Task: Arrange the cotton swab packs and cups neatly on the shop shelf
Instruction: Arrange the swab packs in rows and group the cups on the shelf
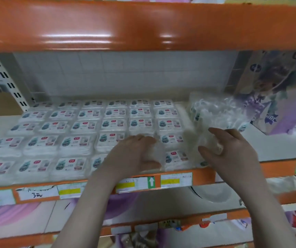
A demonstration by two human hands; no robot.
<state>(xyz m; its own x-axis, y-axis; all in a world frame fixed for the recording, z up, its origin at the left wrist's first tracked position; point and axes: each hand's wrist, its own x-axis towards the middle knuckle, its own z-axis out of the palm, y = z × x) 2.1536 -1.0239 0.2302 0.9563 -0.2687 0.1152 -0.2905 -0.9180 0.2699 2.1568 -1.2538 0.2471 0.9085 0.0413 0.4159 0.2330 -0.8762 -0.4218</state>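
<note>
Motion blur: we can't read pack point(157, 153) labels. Left grip point(134, 154) clutches a clear pack at shelf point(277, 167) front, axis unclear; right grip point(231, 149) pinches clear wrap point(218, 111) beside it.

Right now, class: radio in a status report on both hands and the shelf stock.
Left hand grips a clear pack at front row. Right hand grips clear wrap. Cotton swab packs in rows. Purple box leaning alongside.

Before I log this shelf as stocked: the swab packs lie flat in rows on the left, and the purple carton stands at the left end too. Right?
Not quite. The head view shows the swab packs lying flat in rows on the left, but the purple carton stands at the right end of the shelf, not the left.
</note>
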